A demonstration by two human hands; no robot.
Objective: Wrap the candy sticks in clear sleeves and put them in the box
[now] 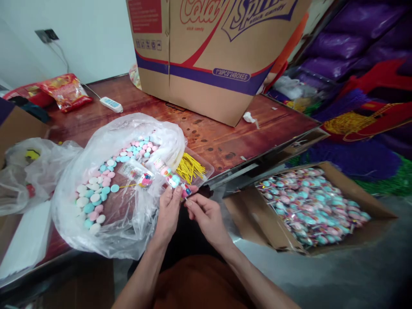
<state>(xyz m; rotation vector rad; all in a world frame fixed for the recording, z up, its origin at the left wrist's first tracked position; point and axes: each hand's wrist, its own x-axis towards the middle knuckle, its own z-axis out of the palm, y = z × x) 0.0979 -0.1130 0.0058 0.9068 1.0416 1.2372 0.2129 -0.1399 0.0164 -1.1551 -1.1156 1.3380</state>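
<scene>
My left hand (169,210) and my right hand (206,214) meet at the table's front edge, both pinched on a small wrapped candy strip (175,180) with pink and blue pieces in clear film. Just left of them a large clear plastic bag (96,227) lies open, holding several loose pink, blue and white candy discs (96,193) and a small printed packet (137,174). A bundle of yellow twist ties (189,167) lies in a clear tray right behind my fingers.
A big printed cardboard carton (209,56) stands at the back of the brown table (225,137). A low cardboard box (322,206) full of wrapped candies sits on the floor to the right. Crumpled clear bags (25,171), a red snack bag (66,92) and a white power strip (111,104) lie left.
</scene>
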